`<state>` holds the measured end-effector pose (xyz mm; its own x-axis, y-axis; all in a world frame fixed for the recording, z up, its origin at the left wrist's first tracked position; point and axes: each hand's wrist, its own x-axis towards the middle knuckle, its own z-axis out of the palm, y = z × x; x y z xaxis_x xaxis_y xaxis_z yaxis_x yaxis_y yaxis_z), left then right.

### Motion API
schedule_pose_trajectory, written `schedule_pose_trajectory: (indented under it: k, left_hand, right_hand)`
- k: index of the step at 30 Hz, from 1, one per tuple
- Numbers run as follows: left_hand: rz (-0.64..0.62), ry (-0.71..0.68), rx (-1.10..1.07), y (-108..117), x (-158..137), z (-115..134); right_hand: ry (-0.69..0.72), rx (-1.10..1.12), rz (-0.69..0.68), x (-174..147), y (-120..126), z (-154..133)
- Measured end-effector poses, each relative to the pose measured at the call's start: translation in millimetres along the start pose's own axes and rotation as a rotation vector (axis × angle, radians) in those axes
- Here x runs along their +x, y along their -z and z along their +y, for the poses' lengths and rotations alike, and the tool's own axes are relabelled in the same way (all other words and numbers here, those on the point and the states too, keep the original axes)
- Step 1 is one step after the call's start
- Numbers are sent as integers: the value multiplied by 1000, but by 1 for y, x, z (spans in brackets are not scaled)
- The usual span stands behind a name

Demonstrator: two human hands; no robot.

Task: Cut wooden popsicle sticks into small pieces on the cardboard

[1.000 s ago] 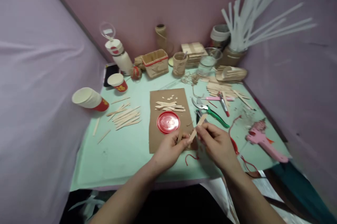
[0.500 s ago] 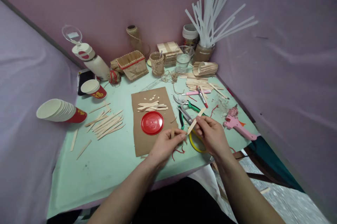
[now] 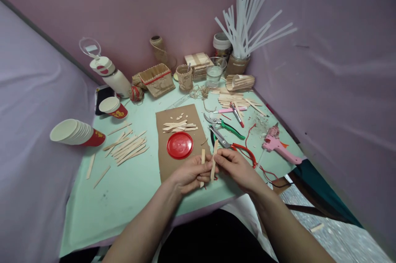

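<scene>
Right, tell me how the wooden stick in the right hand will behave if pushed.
The wooden stick is likely stiff: it looks straight in the right hand. Probably light, being thin. Perhaps apt to split, as small pale chips lie on the cardboard.

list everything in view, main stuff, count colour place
held sticks: two, pale, one per hand
cardboard: one, brown, table centre
lid: one, red, on cardboard
loose sticks: many, pale, across table
paper cups: several, red-white, left
bottle: one, white, back left
basket: one, tan, back
spool: one, tan, back
glass: one, clear, back
rods: many, white, back right
pruners: one, green-handled, right
scissors: one, red-handled, right
glue gun: one, pink, right
table: one, mint, below
left hand: one, bare, front
right hand: one, bare, front
</scene>
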<state>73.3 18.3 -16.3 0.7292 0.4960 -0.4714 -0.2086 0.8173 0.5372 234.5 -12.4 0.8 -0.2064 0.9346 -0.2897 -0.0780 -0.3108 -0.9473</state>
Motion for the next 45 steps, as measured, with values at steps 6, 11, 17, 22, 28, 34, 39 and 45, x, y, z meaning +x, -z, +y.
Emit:
schedule_pose_trajectory:
  k: [6,11,17,22,28,34,39,45]
  left_hand:
    - [66,-61,-61,-3,-2,-4]
    - [330,-312,-250,-13,-7,7]
    - [422,-399,-348,-18,-10,15]
    - [503,-463,-361,-18,-11,16]
    - [569,-817,86,-22,-9,-1]
    - [401,-1239,915,-17,-12,-23]
    - [330,-1272,1135,0,-21,-31]
    - [569,-557,758,0,-29,-16]
  right_hand:
    - [141,-320,211,-7,6,5]
    - [232,-1090,491,-23,30,17]
    - [33,-1350,377,-17,40,32]
    - [-68,-1197,445,-19,41,28]
    - [-72,-146,402,-31,18,13]
    - [-49,430,133,-15,-14,-4]
    - [-35,437,99,-9,-5,-1]
    - [-55,83,-21,-13,22,-14]
